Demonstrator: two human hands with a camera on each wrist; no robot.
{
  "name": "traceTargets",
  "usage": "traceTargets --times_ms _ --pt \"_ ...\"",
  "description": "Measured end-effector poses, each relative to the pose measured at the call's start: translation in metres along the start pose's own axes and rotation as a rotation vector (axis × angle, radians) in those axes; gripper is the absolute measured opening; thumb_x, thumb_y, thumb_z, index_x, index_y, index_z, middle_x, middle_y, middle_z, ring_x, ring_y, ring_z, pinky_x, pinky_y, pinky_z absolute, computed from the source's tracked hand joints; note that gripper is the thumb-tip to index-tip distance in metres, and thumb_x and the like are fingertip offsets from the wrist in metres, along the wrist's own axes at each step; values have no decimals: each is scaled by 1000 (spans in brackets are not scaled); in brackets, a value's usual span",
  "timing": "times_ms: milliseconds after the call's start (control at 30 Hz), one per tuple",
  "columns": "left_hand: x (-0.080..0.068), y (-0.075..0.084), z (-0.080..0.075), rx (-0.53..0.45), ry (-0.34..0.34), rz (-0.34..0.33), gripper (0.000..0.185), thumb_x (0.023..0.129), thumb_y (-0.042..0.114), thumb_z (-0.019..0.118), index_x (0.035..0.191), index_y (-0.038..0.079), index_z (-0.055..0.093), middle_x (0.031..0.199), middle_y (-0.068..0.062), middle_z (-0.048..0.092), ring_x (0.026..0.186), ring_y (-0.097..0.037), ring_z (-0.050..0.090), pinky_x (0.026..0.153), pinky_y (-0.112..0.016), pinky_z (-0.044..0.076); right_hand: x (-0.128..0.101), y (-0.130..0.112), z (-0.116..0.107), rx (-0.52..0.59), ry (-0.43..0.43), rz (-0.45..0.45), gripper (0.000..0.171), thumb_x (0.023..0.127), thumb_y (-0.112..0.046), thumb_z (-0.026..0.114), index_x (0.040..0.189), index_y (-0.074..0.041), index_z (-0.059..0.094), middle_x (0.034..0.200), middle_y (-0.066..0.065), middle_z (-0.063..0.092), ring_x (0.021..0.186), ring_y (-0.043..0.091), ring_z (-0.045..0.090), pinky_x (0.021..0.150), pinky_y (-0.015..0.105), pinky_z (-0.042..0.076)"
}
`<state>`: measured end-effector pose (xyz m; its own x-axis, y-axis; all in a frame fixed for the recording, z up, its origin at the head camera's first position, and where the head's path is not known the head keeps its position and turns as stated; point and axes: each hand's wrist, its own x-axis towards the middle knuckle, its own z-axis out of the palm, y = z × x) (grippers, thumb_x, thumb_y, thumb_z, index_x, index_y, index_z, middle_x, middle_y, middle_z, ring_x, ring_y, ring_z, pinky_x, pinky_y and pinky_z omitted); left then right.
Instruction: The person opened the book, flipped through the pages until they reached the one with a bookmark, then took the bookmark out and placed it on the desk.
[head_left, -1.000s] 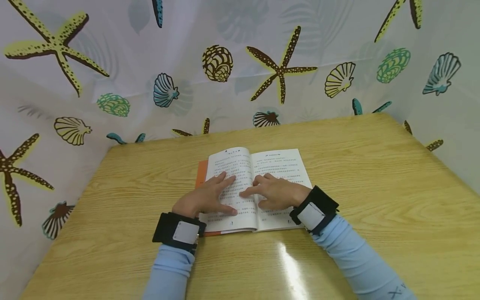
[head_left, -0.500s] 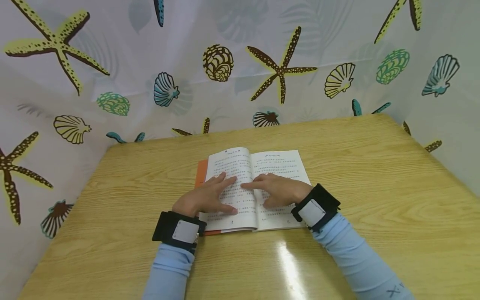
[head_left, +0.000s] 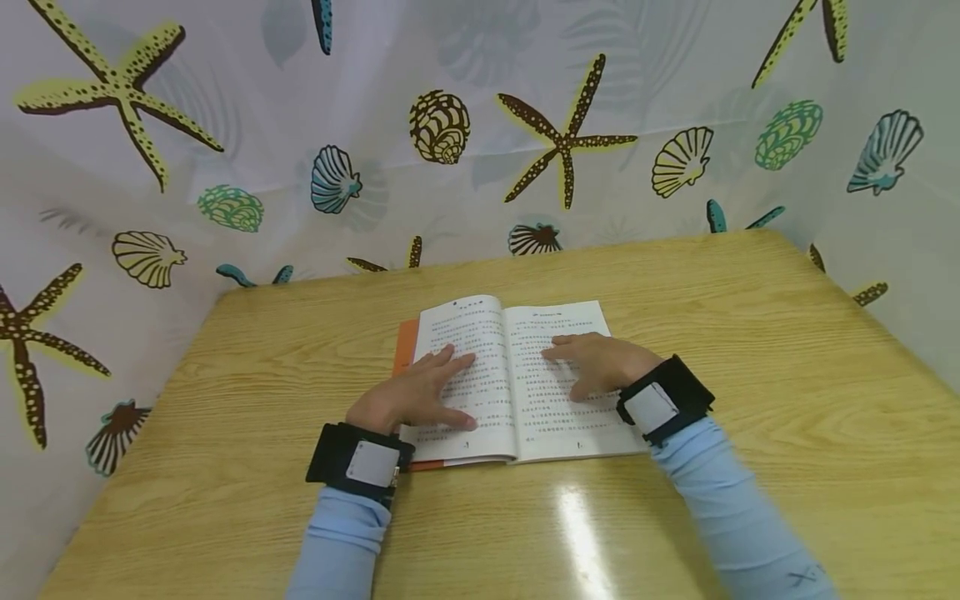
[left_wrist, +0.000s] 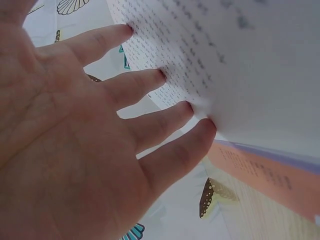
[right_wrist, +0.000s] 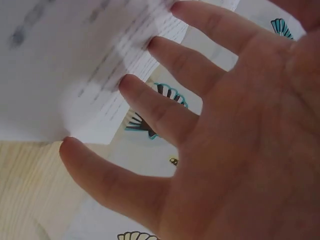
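Lying open and flat near the middle of the wooden table, the book shows two printed pages, with a strip of orange cover peeking out along its left edge. Left hand rests palm down on the left page, fingers straight and a bit spread, tips touching the paper, nothing gripped. Right hand lies the same way on the right page, fingers loose and extended toward the spine, not pinching anything either.

Room-wise, there's loads of bare tabletop all around the book: wide stretches to the left and right, a band behind it up to the curtain with the starfish and shell print, and a glossy patch in front. The curtain wraps the back and both sides of the table, so those edges are boxed in.

Hard-to-see stuff: the text on the pages is too small to read. Both palms cover parts of the pages, and the black wrist bands hide the book's lower left corner. The wrist views are mostly palm and blurry paper, so they barely add anything. Sleeves are cut off at the bottom.
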<state>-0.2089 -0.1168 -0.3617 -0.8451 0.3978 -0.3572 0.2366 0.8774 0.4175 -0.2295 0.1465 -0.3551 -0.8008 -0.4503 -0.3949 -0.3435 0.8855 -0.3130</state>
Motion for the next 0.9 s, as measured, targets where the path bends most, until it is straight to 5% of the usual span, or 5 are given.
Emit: traceTargets --times_ms 400,600,900 --pt "1 1 0 -6 3 -9 96 84 39 84 161 20 32 169 -12 13 154 -37 11 119 -59 19 8 15 -7 15 4 -11 68 91 -13 75 152 -7 47 162 19 31 147 48 23 116 61 25" --pt "0 0 1 -9 2 -7 95 84 38 84 161 19 32 169 -13 14 154 -37 11 119 -58 19 30 42 -23 58 0 31 77 90 -16 77 155 -3 39 164 23 22 148 51 14 117 63 18" --pt "0 2 1 -6 -5 -11 96 83 39 84 161 20 31 169 -12 13 154 -37 10 119 -59 19 60 63 -39 143 -55 100 99 81 -11 85 157 5 24 163 28 18 146 49 23 117 58 23"
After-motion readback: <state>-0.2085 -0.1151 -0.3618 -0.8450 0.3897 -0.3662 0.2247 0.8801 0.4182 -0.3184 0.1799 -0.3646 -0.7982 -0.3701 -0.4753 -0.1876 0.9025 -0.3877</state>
